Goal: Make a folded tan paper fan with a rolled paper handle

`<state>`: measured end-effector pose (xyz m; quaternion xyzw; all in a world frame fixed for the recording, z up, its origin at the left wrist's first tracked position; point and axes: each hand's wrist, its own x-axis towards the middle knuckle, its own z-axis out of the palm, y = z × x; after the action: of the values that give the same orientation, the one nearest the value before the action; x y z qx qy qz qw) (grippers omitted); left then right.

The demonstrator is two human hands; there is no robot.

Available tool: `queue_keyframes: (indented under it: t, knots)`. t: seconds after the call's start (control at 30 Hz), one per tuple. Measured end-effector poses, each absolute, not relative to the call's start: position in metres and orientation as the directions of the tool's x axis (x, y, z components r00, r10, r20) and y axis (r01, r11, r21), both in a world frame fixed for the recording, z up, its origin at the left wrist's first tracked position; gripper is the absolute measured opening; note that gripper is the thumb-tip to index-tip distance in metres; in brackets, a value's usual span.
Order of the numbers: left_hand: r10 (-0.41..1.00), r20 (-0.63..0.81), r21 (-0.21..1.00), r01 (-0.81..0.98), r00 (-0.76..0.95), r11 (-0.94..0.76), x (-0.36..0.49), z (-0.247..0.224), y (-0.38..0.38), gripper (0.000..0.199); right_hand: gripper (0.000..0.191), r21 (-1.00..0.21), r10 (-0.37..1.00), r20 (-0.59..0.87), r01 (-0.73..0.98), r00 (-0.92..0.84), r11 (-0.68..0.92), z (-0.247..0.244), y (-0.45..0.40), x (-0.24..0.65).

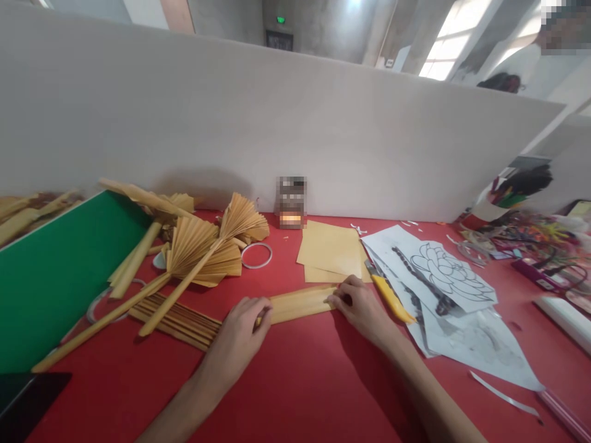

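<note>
A narrow strip of folded yellow-brown paper (302,306) lies across the middle of the red table. My left hand (244,323) pinches its left end, thumb and fingers closed on the edge. At the other end, my right hand (359,306) grips the strip between thumb and curled fingers. Beside my left wrist rests a pleated paper piece (178,323), its folds side by side. Just beyond my right hand are flat sheets of the same yellow paper (330,249). A yellow utility knife (392,298) lies to the right of that hand.
Paper fans with rolled handles (198,249) are piled at the left by a green board (69,271). A white ring (257,255) lies near them. Line drawings (452,277) cover the right side. A pen holder (489,209) stands far right, before a white partition (277,123).
</note>
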<state>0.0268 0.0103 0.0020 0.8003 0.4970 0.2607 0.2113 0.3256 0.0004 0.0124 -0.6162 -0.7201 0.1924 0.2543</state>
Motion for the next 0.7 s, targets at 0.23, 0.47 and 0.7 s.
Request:
queue_keyframes:
  t: [0.23,0.47,0.7]
  knots:
    - [0.904,0.234,0.601,0.678,0.357,-0.423,0.0273,0.0005,0.0112,0.021,0.031,-0.595,0.992,0.09,0.794,-0.087,0.124,0.0185,0.0014,0.3233]
    - [0.91,0.211,0.622,0.669,0.357,-0.407,0.0263,0.0015,0.0113,0.019,0.034,-0.618,0.997,0.072,0.783,-0.037,0.074,0.0199,0.0003,0.3217]
    - [0.91,0.198,0.612,0.679,0.364,-0.405,0.0264,0.0043,0.0112,0.018,0.032,-0.593,0.993,0.109,0.798,-0.047,0.103,0.0137,0.0024,0.3239]
